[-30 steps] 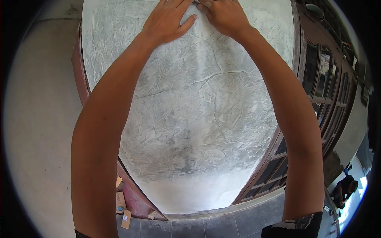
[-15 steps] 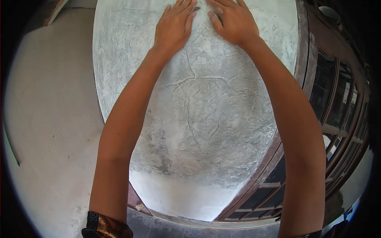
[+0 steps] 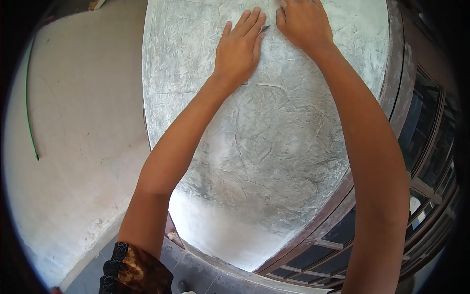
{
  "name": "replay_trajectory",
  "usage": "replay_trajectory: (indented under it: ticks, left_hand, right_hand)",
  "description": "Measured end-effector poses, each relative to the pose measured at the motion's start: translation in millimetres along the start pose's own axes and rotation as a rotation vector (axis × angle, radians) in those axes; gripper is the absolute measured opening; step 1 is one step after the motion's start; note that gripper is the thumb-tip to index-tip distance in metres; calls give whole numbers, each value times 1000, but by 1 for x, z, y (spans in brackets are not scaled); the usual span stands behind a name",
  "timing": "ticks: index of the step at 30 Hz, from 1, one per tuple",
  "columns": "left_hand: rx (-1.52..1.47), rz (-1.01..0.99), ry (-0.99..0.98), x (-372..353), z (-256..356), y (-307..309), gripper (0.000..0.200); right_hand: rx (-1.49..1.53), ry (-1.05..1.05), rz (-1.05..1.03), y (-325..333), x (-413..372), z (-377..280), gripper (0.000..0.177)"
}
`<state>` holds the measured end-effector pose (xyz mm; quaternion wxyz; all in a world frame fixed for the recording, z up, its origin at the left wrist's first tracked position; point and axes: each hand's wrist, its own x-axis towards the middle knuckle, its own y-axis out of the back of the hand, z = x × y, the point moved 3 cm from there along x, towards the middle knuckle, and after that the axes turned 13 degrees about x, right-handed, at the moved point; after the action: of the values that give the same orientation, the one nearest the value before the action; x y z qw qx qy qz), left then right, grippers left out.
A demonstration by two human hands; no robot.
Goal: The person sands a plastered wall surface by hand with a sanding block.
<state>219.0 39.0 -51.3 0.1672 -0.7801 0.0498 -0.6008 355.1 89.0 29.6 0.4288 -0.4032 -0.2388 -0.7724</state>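
Observation:
A wrinkled grey-white sheet (image 3: 264,147) covers an upright wall panel in front of me. My left hand (image 3: 240,49) lies flat on the sheet near its top, fingers together and stretched upward. My right hand (image 3: 304,22) presses flat on the sheet just to the right of it, partly cut off by the upper edge of the view. A small dark sliver (image 3: 264,28) shows between the two hands; I cannot tell what it is. Neither hand grips anything.
A plain pale wall (image 3: 83,137) runs to the left, with a thin green line (image 3: 30,98) on it. Dark brown wooden window frames (image 3: 426,147) stand on the right. Grey floor tiles (image 3: 196,274) lie below the panel.
The view has swung left and the panel now sits further right. My left hand has slid lower and rightwards on the sheet; my right hand stays near the top.

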Motion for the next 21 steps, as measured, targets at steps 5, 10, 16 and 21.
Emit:
replay_trajectory:
  ticks: [5, 10, 16, 21]
  left_hand:
    - [51, -103, 27, 63, -21, -6, 39]
    - [-14, -85, 40, 49, -24, -15, 39]
    - [25, -21, -13, 37, -20, -5, 37]
    - [55, -171, 37, 70, -38, -20, 38]
  right_hand:
    - [-12, 18, 15, -2, 3, 2, 39]
    - [17, 18, 18, -1, 2, 3, 38]
    - [-30, -9, -27, 5, 3, -6, 39]
    - [-34, -3, -26, 0, 1, 0, 39]
